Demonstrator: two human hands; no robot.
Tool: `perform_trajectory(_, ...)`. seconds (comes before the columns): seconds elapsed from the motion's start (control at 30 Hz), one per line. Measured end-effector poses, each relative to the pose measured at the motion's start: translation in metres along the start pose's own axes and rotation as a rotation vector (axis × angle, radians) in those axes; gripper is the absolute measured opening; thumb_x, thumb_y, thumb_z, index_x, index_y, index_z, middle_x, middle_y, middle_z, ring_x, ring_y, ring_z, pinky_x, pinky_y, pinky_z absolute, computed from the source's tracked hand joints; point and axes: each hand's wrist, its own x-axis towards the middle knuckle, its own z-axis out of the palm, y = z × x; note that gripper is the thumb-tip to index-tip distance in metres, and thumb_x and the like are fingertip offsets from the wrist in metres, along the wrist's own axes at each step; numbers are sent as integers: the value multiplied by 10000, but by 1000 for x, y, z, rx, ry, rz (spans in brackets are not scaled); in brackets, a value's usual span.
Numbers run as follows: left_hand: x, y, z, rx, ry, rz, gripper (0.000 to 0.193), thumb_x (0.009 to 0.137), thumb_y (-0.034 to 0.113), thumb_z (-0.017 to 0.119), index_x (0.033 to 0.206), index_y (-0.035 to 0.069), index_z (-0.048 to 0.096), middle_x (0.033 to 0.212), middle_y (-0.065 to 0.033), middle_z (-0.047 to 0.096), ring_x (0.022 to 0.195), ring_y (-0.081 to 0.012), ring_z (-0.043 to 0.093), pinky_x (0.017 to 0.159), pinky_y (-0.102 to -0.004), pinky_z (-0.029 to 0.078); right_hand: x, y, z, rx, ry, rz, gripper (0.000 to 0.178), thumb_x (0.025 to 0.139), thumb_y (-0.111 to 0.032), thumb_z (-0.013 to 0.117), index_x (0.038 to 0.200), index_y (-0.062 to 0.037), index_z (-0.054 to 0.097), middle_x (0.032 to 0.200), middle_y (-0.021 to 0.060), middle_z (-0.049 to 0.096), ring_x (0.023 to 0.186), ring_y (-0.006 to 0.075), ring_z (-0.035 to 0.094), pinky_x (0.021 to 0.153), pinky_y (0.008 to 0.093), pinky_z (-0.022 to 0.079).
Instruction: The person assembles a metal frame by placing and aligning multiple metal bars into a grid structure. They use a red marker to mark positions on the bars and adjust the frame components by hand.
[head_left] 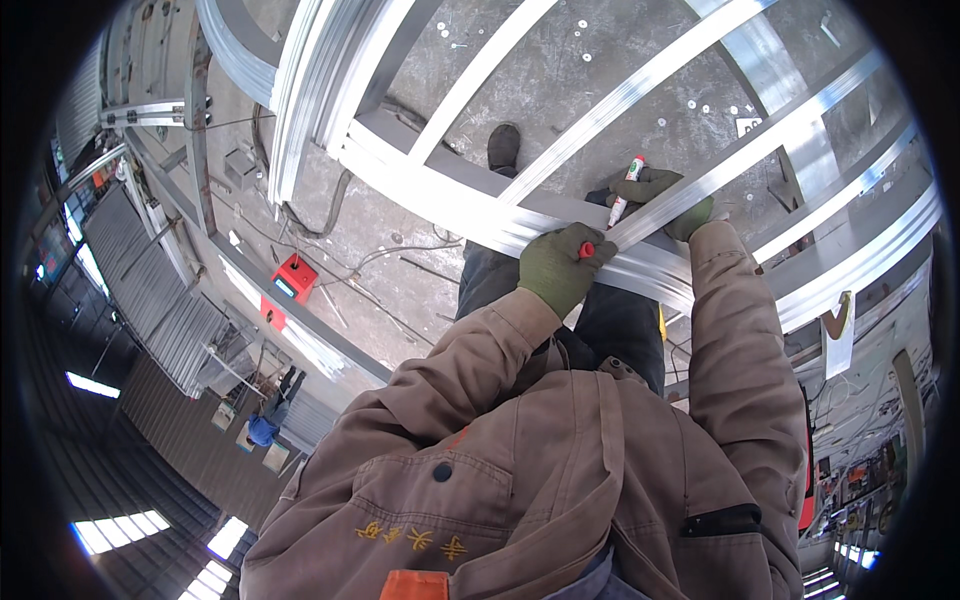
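My left hand (557, 268), in a green glove, rests at the near rail of a silvery metal frame (440, 200). Its fingers are closed on a small red cap (586, 250). Just to the right, my right hand (655, 192), gloved in green too, reaches past a slanting bar of the frame, which covers part of it. A white marker pen (622, 195) with a red end is held in its fingers. The pen tilts, its lower end close to where the bar meets the rail. Fingertips of the right hand are partly hidden.
Several parallel metal bars (610, 95) run from the rail away from me over the concrete floor (480, 80). A red device (293, 280) and loose cables (350, 270) lie on the left. A strip-like hanging piece (840, 335) is at the right. Another person (264, 428) is far left.
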Motion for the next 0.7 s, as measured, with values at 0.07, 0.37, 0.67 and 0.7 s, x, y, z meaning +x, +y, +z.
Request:
perform_trajectory(0.07,-1,-3,2,3,11,7,355,1013,406,897,1066,64,822,900,-171,823,846,-355,824,785,-453,640,0,-3,0,-103,1,-20,351,1060,-280,869,1245,17,842,1102,104,863,986,189,789,959,337,625)
perform_trajectory(0.37,-2,-2,3,21,24,-15,336,1003,406,904,1058,85,824,891,-162,824,838,-362,823,781,-457,641,0,-3,2,-59,-79,-40,339,1095,-323,820,1256,-28,863,1198,111,855,1033,212,785,994,351,618)
perform_trajectory(0.67,-3,-1,2,-7,28,-6,324,1012,397,899,1062,86,822,906,-159,828,841,-357,823,786,-447,646,18,19,-24,-600,-139,-297,273,1106,-287,731,1280,-122,861,1259,123,821,1104,240,757,1029,378,602)
perform_trajectory(0.7,-3,-1,2,-10,25,-7,322,1011,393,901,1062,85,822,906,-157,828,838,-354,822,786,-444,647,15,15,-23,-687,-147,-372,282,1098,-267,751,1295,-90,847,1246,119,821,1090,229,762,1023,367,607)
